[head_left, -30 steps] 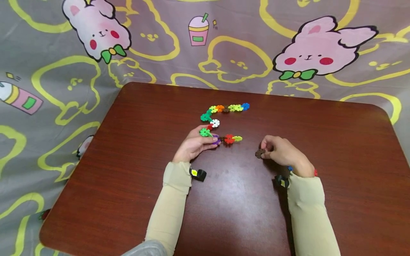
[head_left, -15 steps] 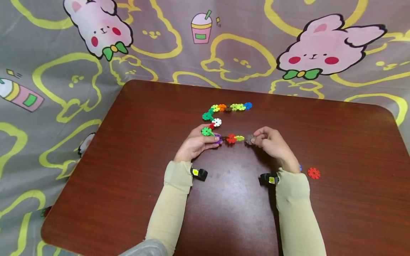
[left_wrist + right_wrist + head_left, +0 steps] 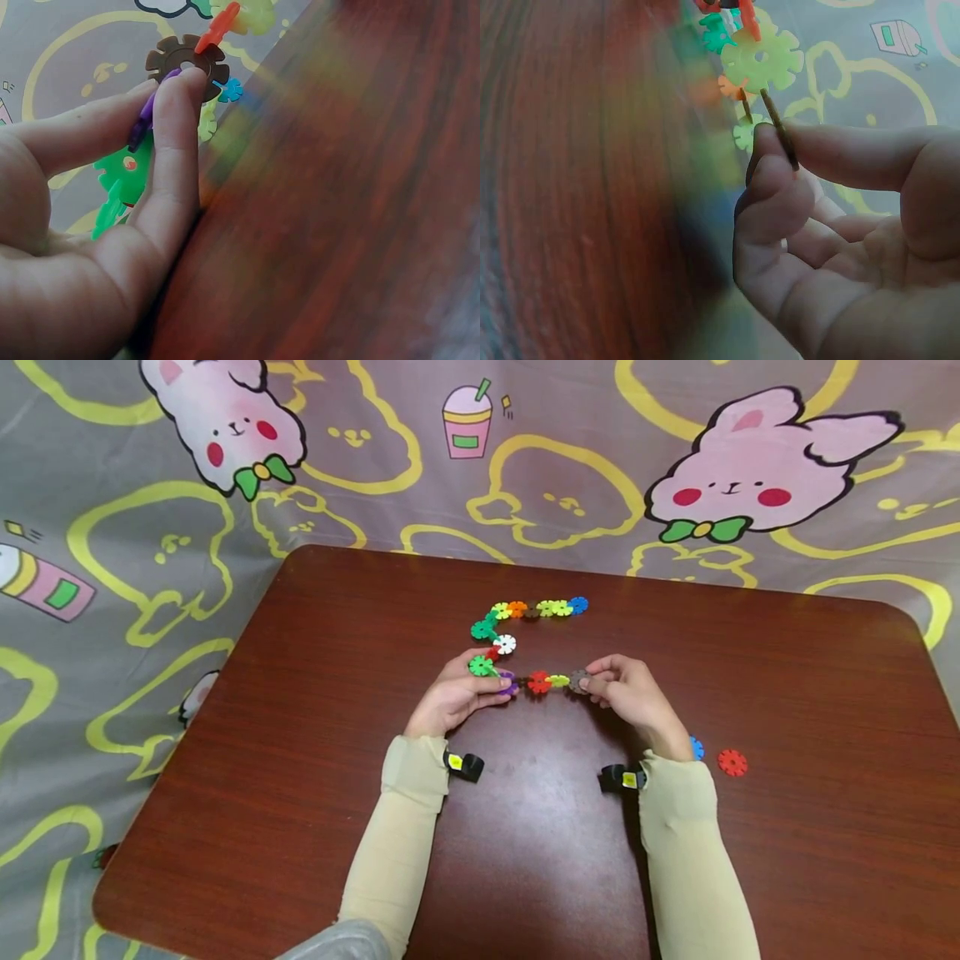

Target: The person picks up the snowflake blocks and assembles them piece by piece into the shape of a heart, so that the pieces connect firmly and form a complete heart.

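Observation:
A chain of notched plastic snowflake discs (image 3: 539, 682) in many colours bends across the table like a backwards-open curve. Between thumb and fingers, my left hand (image 3: 452, 699) pinches a purple disc (image 3: 142, 124) of that chain; a brown disc (image 3: 176, 64) is joined just past it. My right hand (image 3: 633, 697) pinches a loose-end brown disc (image 3: 781, 135), seen edge-on in the right wrist view. Its edge meets the rim of the yellow-green disc (image 3: 761, 61) that ends the near branch. Whether the notches are interlocked, I cannot tell.
A blue disc (image 3: 697, 747), partly covered by the right wrist, and a red disc (image 3: 732, 762) lie on the brown table (image 3: 810, 710). The chain's far branch ends in a blue disc (image 3: 578, 605). Behind hangs a patterned curtain (image 3: 420, 510).
My right hand has carried the brown disc left and away from me, up to the yellow-green end disc. The red and blue discs by the right wrist have come into view. The left hand stays put.

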